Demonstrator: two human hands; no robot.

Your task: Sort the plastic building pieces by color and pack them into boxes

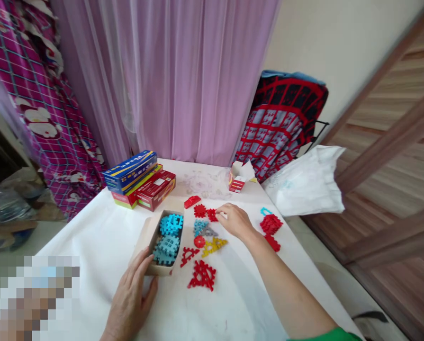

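An open cardboard box (pixel 178 259) holds several blue interlocking plastic pieces (pixel 169 244). My left hand (pixel 132 286) grips its near left corner, fingers along the side and thumb by the front end. To the right, my right hand (pixel 235 220) pinches the edge of a small red toothed piece (pixel 212 215) at table level. Close to it lie a red toothed wheel (pixel 199 210), a light-blue triangle (pixel 199 227), a grey piece (pixel 210 231) and a yellow triangle (pixel 214 246). Nearer me are a round red piece (pixel 199 241), a red triangle (pixel 189 256) and a red square piece (pixel 202 275).
Red and blue cartons (pixel 131 173) are stacked at the back left of the white-covered table (pixel 87 255). A small open red-and-white box (pixel 237 180) stands at the back right. Stacked red pieces (pixel 271 224) and a white plastic bag (pixel 307 182) are along the right edge.
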